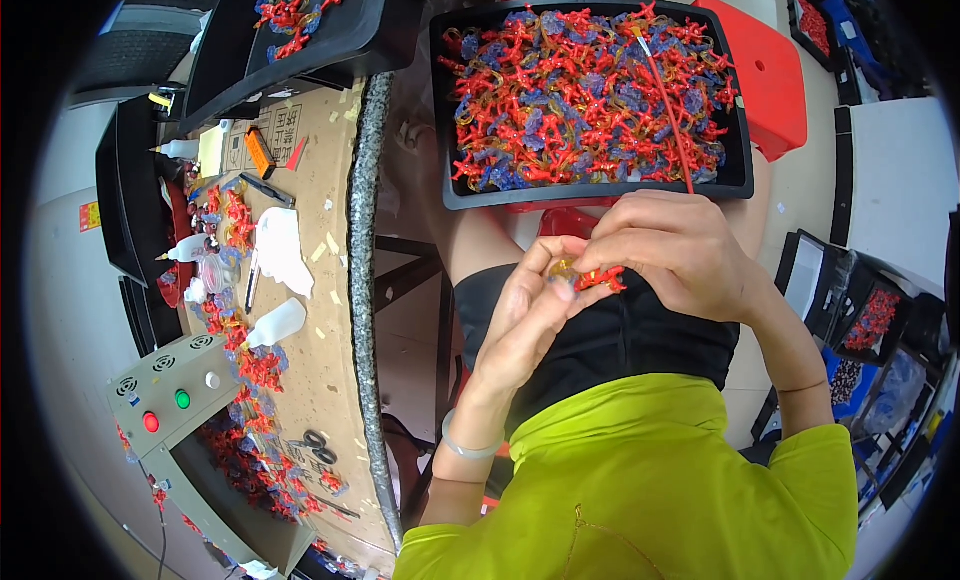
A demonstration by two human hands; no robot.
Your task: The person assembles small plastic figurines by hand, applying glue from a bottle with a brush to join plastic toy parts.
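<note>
Above my lap, my left hand (527,305) pinches a small red plastic figure (603,279) with a clear yellowish part (563,269). My right hand (672,252) is closed, with its fingertips on the same figure; those fingers partly hide it. Just beyond my hands is a black tray (600,199), heaped with red figures joined to blue and yellow translucent parts. A thin brush (668,105) with a red handle lies across the heap, its pale tip pointing away. The handle runs down to the back of my right hand; I cannot tell whether the hand grips it.
At left, a workbench (335,170) holds white squeeze bottles (276,324), an orange box (260,152), scissors (320,447) and a machine with buttons (165,395). Another black bin (350,55) stands at its far end. A red stool (765,70) is beside the tray.
</note>
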